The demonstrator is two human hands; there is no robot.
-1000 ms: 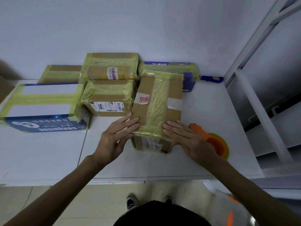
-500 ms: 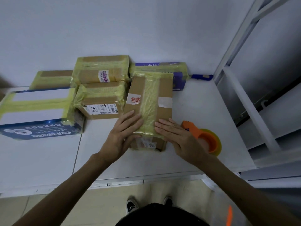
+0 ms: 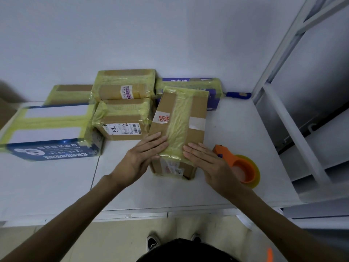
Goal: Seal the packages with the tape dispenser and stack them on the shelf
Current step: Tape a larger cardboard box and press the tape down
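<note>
Pressing flat with left hand (image 3: 139, 157) and right hand (image 3: 205, 161), gripping nothing, straight fingers (image 3: 156, 140) on the near end of the box (image 3: 196, 108), either side of the yellow tape (image 3: 179, 127); judged as smoothing the strip down over the edge. Found dispenser (image 3: 243, 169) lying just right of the right hand, presumably parked within reach; noted sealed packages (image 3: 122, 120) beyond the left fingertips.

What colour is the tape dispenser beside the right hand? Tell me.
The tape dispenser is orange; head view.
</note>
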